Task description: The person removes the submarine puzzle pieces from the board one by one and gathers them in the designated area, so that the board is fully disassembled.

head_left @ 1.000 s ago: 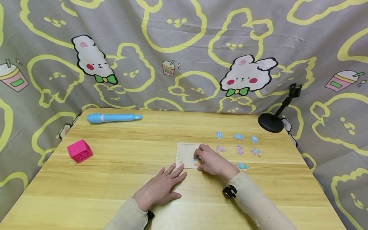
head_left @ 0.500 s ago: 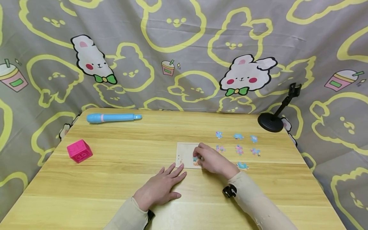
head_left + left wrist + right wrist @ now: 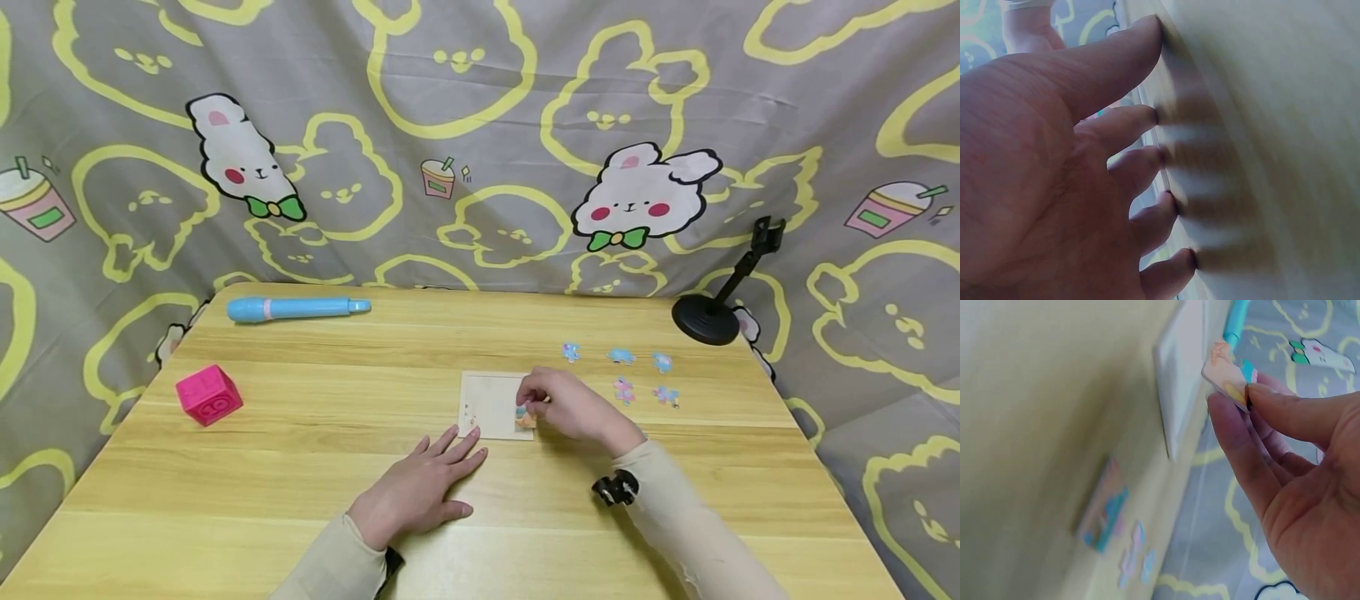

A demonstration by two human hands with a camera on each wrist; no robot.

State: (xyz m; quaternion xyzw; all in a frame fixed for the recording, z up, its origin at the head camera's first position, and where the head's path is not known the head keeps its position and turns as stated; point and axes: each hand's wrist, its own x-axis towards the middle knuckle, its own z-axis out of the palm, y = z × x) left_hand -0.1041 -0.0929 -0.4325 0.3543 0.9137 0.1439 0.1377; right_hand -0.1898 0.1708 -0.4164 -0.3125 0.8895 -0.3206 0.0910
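Note:
My right hand (image 3: 576, 408) pinches a puzzle piece (image 3: 1225, 374), peach with some blue and yellow, between thumb and fingertips. In the right wrist view this piece is off the pale puzzle board (image 3: 1180, 378); the head view has it over the board's right front corner. My left hand (image 3: 420, 490) lies spread out, fingertips at the front left of the puzzle board (image 3: 487, 404). The left wrist view shows that hand's palm (image 3: 1029, 175) and fingertips pointing down to the surface. Beyond the right hand, several blue and pink puzzle pieces (image 3: 624, 391) lie on the table.
A blue toy microphone (image 3: 300, 308) lies along the back left of the wooden table (image 3: 337, 367). Nearer on the left stands a pink cube (image 3: 209, 395). The black stand (image 3: 707, 320) is at the back right corner, before a patterned curtain (image 3: 495, 100).
My right hand has moved a little to the right with the peach piece, its forearm now covering other loose pieces. The left hand has stayed where it was.

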